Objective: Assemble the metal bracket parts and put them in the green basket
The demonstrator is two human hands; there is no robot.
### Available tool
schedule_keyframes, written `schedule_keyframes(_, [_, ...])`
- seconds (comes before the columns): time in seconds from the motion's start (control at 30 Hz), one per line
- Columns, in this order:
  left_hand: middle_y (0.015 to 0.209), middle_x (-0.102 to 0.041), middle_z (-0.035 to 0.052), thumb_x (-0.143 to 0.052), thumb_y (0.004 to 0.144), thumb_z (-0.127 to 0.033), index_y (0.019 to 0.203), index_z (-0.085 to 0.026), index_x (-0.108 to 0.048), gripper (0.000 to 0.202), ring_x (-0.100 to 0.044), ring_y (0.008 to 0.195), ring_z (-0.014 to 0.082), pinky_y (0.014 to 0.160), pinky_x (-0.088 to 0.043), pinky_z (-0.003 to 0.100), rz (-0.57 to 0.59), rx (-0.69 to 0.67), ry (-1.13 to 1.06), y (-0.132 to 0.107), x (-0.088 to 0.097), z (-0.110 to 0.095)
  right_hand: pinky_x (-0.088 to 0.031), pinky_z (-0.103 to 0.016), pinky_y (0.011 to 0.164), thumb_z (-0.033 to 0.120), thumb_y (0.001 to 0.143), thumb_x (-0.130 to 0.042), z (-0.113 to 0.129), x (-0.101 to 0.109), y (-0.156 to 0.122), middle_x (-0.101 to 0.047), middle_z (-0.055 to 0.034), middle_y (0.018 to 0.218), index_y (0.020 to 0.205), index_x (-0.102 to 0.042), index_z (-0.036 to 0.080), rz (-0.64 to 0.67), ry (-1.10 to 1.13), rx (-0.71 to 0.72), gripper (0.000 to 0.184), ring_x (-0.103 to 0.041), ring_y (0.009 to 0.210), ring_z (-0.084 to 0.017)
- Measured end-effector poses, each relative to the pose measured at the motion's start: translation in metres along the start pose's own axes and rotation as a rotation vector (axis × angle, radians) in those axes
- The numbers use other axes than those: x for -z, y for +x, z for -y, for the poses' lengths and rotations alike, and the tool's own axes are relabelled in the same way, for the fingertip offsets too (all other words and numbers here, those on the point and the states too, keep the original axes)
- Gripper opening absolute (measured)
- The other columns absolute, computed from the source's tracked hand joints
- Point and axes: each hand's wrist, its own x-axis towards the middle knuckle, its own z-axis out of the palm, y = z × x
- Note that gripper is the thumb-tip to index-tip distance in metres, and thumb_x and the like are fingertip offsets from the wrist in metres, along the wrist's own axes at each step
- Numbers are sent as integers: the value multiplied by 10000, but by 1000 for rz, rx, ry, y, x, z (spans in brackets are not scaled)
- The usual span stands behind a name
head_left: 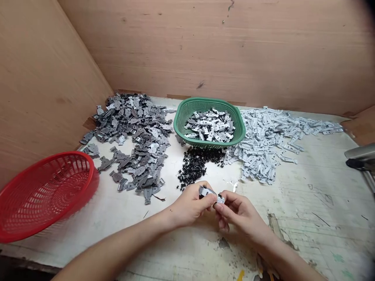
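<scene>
Between both hands is a small metal clip (207, 191), with a white face and dark edges. My left hand (195, 201) is closed around one end of it, thumb on top. The fingers of my right hand (234, 208) pinch its other end, where a small black piece shows. Just beyond the hands lies a heap of small black parts (191, 166). A green basket (209, 143) behind that heap holds several similar white and dark clips (212, 125).
Grey metal plates (140, 132) are piled at the left back, white metal strips (266, 140) at the right. A red basket (47, 195) leans at the left. Wooden panels (205, 50) enclose the back and sides. A metal tool (361, 156) juts in from the right edge.
</scene>
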Motion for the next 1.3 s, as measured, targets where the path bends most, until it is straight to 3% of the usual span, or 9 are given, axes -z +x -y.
schedule_keyframes(0.3, [575, -478, -51, -565, 753, -299, 713, -163, -488, 161, -385, 512, 65, 495, -297, 187, 42, -73, 186, -8, -4, -3, -237, -174, 400, 447, 855, -552, -17, 0, -9, -423, 68, 561, 719, -411, 183, 38, 53, 43, 329, -342, 397, -25])
schedule_keyframes(0.47, [686, -565, -1, -509, 807, -352, 870, -169, -533, 195, -524, 592, 115, 544, -393, 215, 125, -34, 313, -18, 25, -29, -270, -183, 400, 492, 829, -561, 5, 5, 4, -480, 37, 561, 713, -473, 187, 0, -137, 35, 338, -395, 413, -52])
schedule_keyframes(0.57, [869, -605, 41, -635, 713, -348, 945, -193, -585, 283, -556, 781, 172, 672, -414, 256, -236, -203, 709, -30, 60, -48, -272, -192, 375, 512, 798, -588, 60, 20, 28, -479, 21, 508, 670, -527, 194, -346, -398, 179, 348, -387, 408, -74])
schedule_keyframes(0.63, [824, -598, 42, -696, 624, -305, 792, -194, -606, 220, -551, 774, 201, 677, -401, 276, -455, -118, 1015, -36, 79, -53, -315, -219, 391, 522, 780, -602, 96, 31, 45, -539, -22, 569, 684, -557, 188, -573, -526, 332, 350, -430, 445, -94])
schedule_keyframes(0.73, [643, -546, 31, -715, 498, -133, 556, -184, -528, 203, -555, 676, 226, 629, -385, 289, -575, 143, 1267, -40, 94, -54, -344, -253, 418, 578, 793, -542, 116, 46, 61, -523, -29, 533, 616, -533, 186, -547, -813, 329, 430, -413, 425, -99])
schedule_keyframes(0.87, [486, -464, 18, -637, 557, -61, 470, -181, -468, 224, -536, 561, 210, 577, -359, 285, -596, 224, 1275, -40, 92, -56, -371, -298, 450, 463, 818, -524, 76, 68, 63, -578, -79, 617, 690, -603, 192, -323, -1407, 259, 310, -487, 496, -177])
schedule_keyframes(1.0, [659, -564, 66, -539, 726, -116, 658, -172, -570, 93, -528, 619, 199, 570, -337, 283, -684, 14, 1297, -37, 71, -54, -408, -399, 579, 215, 794, -450, 26, 98, 53, -579, -197, 1015, 1052, -624, 179, -523, -1950, 501, 314, -525, 813, -339])
schedule_keyframes(1.17, [660, -531, 45, -362, 785, -18, 709, -180, -556, 264, -449, 580, 145, 468, -257, 249, -234, -635, 1325, -15, 20, -6, -403, -367, 613, 45, 781, -395, 16, 111, 39, -582, -134, 872, 779, -614, 170, -409, -2102, 552, 252, -502, 774, -273])
schedule_keyframes(1.3, [727, -547, 68, -464, 790, -98, 720, -153, -551, 124, -477, 612, 161, 429, -249, 267, -29, -753, 1559, -1, -5, 29, -401, -356, 630, 38, 788, -405, 16, 111, 37, -554, -111, 791, 707, -569, 170, -385, -2050, 582, 226, -489, 752, -255])
